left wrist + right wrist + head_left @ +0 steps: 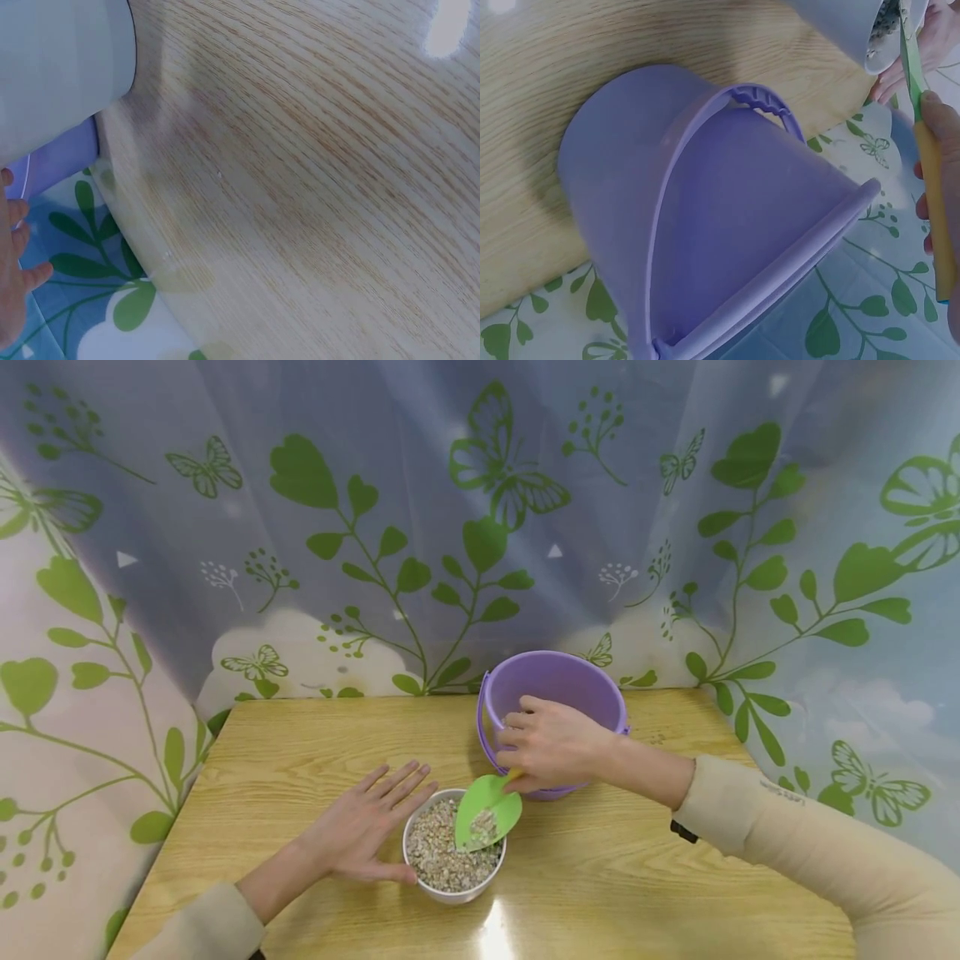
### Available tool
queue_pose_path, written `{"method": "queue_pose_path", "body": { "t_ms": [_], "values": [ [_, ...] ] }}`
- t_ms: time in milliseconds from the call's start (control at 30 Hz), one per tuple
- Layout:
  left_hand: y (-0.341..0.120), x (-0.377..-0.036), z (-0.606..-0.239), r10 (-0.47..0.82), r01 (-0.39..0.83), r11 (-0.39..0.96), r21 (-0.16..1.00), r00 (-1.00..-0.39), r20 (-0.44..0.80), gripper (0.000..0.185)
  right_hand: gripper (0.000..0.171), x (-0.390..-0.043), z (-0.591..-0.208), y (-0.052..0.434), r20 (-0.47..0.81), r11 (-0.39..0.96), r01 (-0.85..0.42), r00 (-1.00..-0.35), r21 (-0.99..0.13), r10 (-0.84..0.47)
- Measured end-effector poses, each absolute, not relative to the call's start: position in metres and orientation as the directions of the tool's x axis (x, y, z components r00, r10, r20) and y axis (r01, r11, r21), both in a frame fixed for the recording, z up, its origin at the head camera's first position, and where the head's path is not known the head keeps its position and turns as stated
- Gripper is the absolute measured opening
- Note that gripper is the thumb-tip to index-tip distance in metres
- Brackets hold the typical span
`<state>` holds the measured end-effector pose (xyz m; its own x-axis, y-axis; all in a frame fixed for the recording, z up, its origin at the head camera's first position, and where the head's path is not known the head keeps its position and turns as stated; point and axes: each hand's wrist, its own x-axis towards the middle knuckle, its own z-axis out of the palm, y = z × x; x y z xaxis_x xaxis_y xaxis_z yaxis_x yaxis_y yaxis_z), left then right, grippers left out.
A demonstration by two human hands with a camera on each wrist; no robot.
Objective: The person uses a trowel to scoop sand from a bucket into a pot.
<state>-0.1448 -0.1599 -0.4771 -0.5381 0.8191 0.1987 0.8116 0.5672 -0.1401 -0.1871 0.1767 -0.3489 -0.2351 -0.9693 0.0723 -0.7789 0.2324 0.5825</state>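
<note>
My right hand grips the yellow handle of a toy shovel with a green blade. Some gravel lies on that blade, which is over the right part of a white bowl. Small mixed gravel fills the bowl nearly to its rim. My left hand is spread flat at the bowl's left side, with thumb and fingertips right at the rim. Behind the right hand stands a purple bucket; the hand and forearm hide part of its mouth. In the left wrist view the bowl's outer wall shows up close.
The wooden table carries the bowl and bucket. The bucket's handle hangs down at its left side. A few small grains lie right of the bucket. A patterned curtain rises behind the table's far edge.
</note>
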Motion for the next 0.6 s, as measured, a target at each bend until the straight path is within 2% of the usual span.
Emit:
{"method": "queue_pose_path", "body": {
  "t_ms": [367, 600],
  "values": [
    [-0.160, -0.145, -0.477, 0.819, 0.814, 0.567, -0.127, -0.541, 0.192, 0.116, 0.044, -0.196, -0.347, 0.181, 0.077, 0.188, -0.756, -0.180, 0.627, -0.981],
    [-0.160, -0.145, -0.479, 0.822, 0.817, 0.561, -0.135, -0.531, 0.206, 0.116, 0.043, -0.198, -0.342, 0.184, 0.093, 0.151, -0.728, -0.119, 0.668, -0.989]
  ]
}}
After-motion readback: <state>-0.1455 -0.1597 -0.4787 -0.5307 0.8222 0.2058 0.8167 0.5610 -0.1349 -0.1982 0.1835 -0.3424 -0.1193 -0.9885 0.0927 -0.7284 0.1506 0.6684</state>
